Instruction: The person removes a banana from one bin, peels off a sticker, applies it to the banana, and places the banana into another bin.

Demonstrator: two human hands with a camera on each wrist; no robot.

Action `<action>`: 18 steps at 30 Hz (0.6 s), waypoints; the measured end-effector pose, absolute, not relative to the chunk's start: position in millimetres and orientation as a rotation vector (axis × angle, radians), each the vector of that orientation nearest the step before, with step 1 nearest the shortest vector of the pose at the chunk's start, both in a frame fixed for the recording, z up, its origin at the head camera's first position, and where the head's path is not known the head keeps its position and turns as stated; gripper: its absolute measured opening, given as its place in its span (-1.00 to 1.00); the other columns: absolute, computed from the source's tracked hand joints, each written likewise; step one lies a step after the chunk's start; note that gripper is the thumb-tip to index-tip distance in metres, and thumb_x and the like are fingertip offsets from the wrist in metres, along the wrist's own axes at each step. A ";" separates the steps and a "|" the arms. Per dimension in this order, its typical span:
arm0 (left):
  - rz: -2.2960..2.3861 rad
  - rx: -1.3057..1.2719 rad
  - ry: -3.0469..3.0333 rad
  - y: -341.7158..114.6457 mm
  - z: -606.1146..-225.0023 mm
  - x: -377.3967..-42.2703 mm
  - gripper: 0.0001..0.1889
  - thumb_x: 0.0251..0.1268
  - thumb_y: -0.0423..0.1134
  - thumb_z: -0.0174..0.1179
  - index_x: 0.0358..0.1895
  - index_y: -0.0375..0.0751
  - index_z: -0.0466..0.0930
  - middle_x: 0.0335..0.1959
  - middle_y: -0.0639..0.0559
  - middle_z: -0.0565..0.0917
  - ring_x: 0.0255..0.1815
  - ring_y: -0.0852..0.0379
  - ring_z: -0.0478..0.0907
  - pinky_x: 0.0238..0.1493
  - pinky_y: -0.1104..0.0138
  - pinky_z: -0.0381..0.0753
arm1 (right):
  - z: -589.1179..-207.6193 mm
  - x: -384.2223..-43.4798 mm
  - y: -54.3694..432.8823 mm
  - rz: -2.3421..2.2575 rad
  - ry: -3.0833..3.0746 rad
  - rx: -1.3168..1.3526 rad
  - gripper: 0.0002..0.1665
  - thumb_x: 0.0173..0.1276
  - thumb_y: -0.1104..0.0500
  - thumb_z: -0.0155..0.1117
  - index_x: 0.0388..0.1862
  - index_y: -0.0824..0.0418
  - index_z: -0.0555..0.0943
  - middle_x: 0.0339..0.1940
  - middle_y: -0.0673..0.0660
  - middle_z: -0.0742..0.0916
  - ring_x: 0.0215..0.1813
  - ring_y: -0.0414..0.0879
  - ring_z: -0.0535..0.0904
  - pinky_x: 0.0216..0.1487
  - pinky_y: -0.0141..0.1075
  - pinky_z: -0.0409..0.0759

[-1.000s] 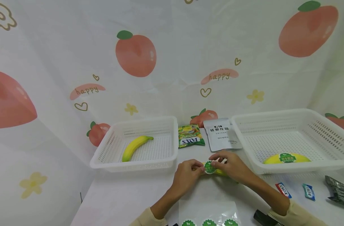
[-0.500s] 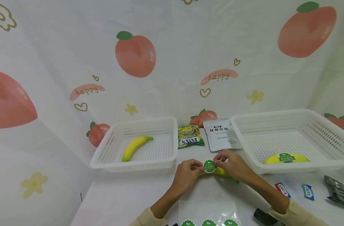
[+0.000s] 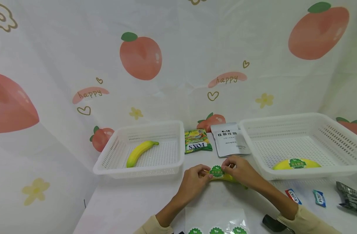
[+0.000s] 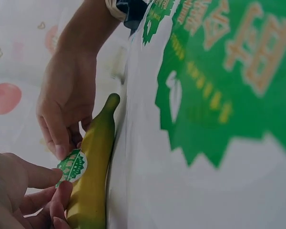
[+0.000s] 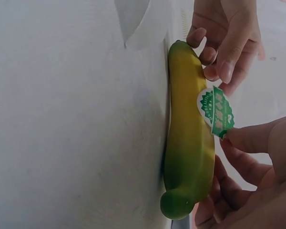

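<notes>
Right grip [image 3: 239, 169] pinches sticker [image 3: 216, 171] at banana [image 3: 229, 177], green bag [image 3: 197, 141] and pouch [image 3: 229, 139] beyond.

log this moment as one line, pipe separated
left hand: pinches sticker edge | right hand: pinches opposite edge | banana: on table beneath sticker | left basket: banana, no sticker showing | right basket: stickered banana

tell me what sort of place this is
Probably a makeshift tabletop workspace: a fruit-print cloth hangs behind a white table, which bears two white baskets and a sheet of green stickers.
</notes>
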State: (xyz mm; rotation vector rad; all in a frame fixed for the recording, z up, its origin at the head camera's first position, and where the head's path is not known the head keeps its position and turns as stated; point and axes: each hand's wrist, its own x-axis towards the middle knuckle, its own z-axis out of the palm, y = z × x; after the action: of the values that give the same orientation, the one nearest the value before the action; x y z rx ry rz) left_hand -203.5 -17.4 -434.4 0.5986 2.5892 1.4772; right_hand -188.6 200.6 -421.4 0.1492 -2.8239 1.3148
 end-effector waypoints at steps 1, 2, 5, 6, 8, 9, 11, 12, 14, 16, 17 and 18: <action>1.474 0.599 2.591 -17.4 -434.3 -203.5 -0.78 0.41 -0.25 0.39 0.03 -0.20 0.78 -0.33 0.18 0.72 -0.34 0.34 0.52 -0.26 0.43 0.52 | -421.2 -188.4 200.6 1.321 -2.827 0.146 -0.88 0.50 0.17 0.34 -0.24 0.18 0.74 -0.18 0.08 0.66 -0.12 -0.04 0.51 -0.13 -0.21 0.48; 1.473 0.599 2.591 -17.4 -434.2 -203.5 -0.78 0.40 -0.25 0.39 0.04 -0.21 0.78 -0.34 0.18 0.71 -0.35 0.34 0.52 -0.27 0.43 0.51 | -421.1 -188.2 200.7 1.327 -2.828 0.142 -0.89 0.50 0.18 0.34 -0.23 0.18 0.74 -0.18 0.09 0.66 -0.12 -0.03 0.51 -0.13 -0.21 0.48; 1.470 0.598 2.586 -17.8 -434.1 -203.2 -0.76 0.40 -0.26 0.39 0.06 -0.24 0.77 -0.36 0.19 0.69 -0.37 0.33 0.49 -0.30 0.43 0.48 | -420.9 -187.9 201.2 1.334 -2.832 0.140 -0.88 0.50 0.19 0.32 -0.22 0.19 0.74 -0.17 0.10 0.66 -0.12 -0.02 0.51 -0.12 -0.19 0.48; 1.472 0.596 2.581 -18.0 -434.1 -203.2 -0.75 0.40 -0.27 0.39 0.07 -0.24 0.76 -0.36 0.19 0.68 -0.37 0.32 0.49 -0.31 0.43 0.47 | -420.8 -188.0 201.3 1.333 -2.833 0.139 -0.89 0.50 0.19 0.32 -0.22 0.19 0.74 -0.17 0.10 0.66 -0.12 -0.02 0.51 -0.12 -0.19 0.47; 1.472 0.597 2.575 -18.4 -434.4 -203.2 -0.76 0.40 -0.27 0.39 0.06 -0.25 0.76 -0.36 0.19 0.67 -0.37 0.32 0.49 -0.32 0.43 0.47 | -421.1 -188.5 201.8 1.330 -2.837 0.136 -0.90 0.49 0.19 0.33 -0.21 0.18 0.74 -0.18 0.09 0.66 -0.12 -0.03 0.51 -0.12 -0.19 0.47; 1.471 0.602 2.576 -18.5 -434.6 -203.3 -0.76 0.40 -0.27 0.39 0.06 -0.25 0.77 -0.36 0.19 0.67 -0.37 0.32 0.49 -0.33 0.44 0.47 | -421.4 -189.0 201.9 1.325 -2.838 0.139 -0.90 0.49 0.19 0.34 -0.22 0.18 0.74 -0.18 0.09 0.66 -0.13 -0.03 0.52 -0.12 -0.20 0.47; 1.474 0.616 2.578 -18.8 -435.2 -203.5 -0.77 0.39 -0.28 0.39 0.04 -0.25 0.77 -0.36 0.19 0.67 -0.37 0.32 0.49 -0.33 0.44 0.47 | -422.1 -189.9 201.8 1.311 -2.842 0.142 -0.90 0.48 0.18 0.35 -0.24 0.17 0.74 -0.20 0.08 0.66 -0.15 -0.04 0.52 -0.14 -0.22 0.47; 1.474 0.627 2.585 -18.9 -435.5 -203.5 -0.78 0.38 -0.28 0.40 0.03 -0.25 0.78 -0.36 0.19 0.67 -0.37 0.33 0.48 -0.32 0.44 0.48 | -422.4 -190.4 201.7 1.303 -2.843 0.144 -0.90 0.47 0.18 0.36 -0.24 0.17 0.74 -0.21 0.07 0.66 -0.16 -0.05 0.52 -0.16 -0.23 0.47; 1.468 0.650 2.605 -19.0 -435.7 -203.4 -0.78 0.37 -0.29 0.40 0.02 -0.25 0.78 -0.36 0.19 0.66 -0.38 0.34 0.47 -0.32 0.44 0.47 | -423.1 -191.4 201.4 1.291 -2.846 0.146 -0.91 0.47 0.18 0.38 -0.25 0.16 0.75 -0.23 0.06 0.66 -0.17 -0.06 0.52 -0.18 -0.25 0.47; 1.455 0.671 2.630 -19.3 -435.8 -203.1 -0.78 0.36 -0.30 0.40 0.01 -0.25 0.78 -0.35 0.19 0.64 -0.37 0.35 0.45 -0.32 0.44 0.47 | -423.4 -192.2 201.1 1.278 -2.846 0.149 -0.91 0.47 0.18 0.38 -0.25 0.16 0.75 -0.25 0.06 0.66 -0.19 -0.06 0.52 -0.20 -0.27 0.47; 1.445 0.677 2.644 -19.3 -435.8 -203.1 -0.78 0.36 -0.30 0.40 0.01 -0.25 0.79 -0.35 0.19 0.63 -0.37 0.35 0.44 -0.31 0.44 0.46 | -423.5 -192.6 201.1 1.273 -2.844 0.151 -0.91 0.47 0.19 0.39 -0.26 0.16 0.75 -0.26 0.05 0.66 -0.20 -0.06 0.52 -0.21 -0.28 0.47; 1.436 0.681 2.655 -19.5 -435.4 -202.8 -0.79 0.37 -0.30 0.41 0.01 -0.24 0.79 -0.34 0.18 0.62 -0.35 0.34 0.43 -0.30 0.44 0.45 | -423.5 -193.0 201.0 1.268 -2.843 0.152 -0.91 0.47 0.19 0.39 -0.26 0.17 0.75 -0.27 0.05 0.66 -0.20 -0.07 0.51 -0.23 -0.29 0.47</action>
State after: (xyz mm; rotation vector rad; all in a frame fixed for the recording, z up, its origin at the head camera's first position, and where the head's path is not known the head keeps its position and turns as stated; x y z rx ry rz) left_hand -202.8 -19.5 -435.4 0.6812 2.6548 1.4358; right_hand -193.0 201.0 -423.5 0.1518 -2.8427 1.2680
